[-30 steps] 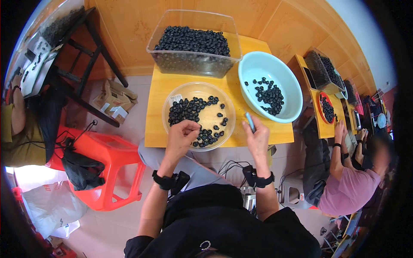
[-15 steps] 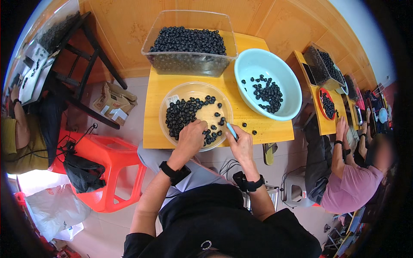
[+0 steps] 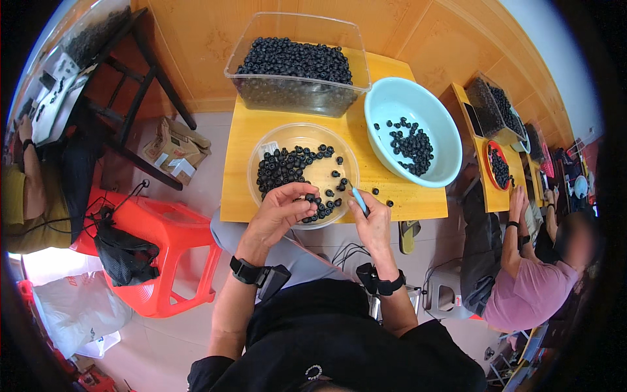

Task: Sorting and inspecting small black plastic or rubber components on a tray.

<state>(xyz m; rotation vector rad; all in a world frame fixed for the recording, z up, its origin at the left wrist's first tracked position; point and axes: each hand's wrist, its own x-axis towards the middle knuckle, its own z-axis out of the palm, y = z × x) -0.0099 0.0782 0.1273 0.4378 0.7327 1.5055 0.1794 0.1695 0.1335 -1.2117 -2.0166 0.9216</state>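
Between the thumb and fingertips of my left hand (image 3: 275, 212) is a small round black part (image 3: 309, 197), pinched above the near edge of a shallow clear round tray (image 3: 321, 171). Several more black parts (image 3: 281, 168) lie in that tray, heaped at its left side and scattered at its right. My right hand (image 3: 373, 228) is closed around a slim tool with a light blue handle (image 3: 358, 201); its tip points toward the tray and is too small to make out. Two loose black parts (image 3: 390, 203) sit on the table just beyond the right hand.
On the yellow table (image 3: 418, 201), a clear bin (image 3: 294, 97) full of black parts stands at the back, beside a light blue basin (image 3: 450, 153) holding more. A red stool (image 3: 176, 242) is at left. Another person (image 3: 522, 281) works at a table to the right.
My left hand has lifted from the parts in the tray and turned, now with a black part in its fingertips. My right hand has shifted slightly, keeping the blue-handled tool.
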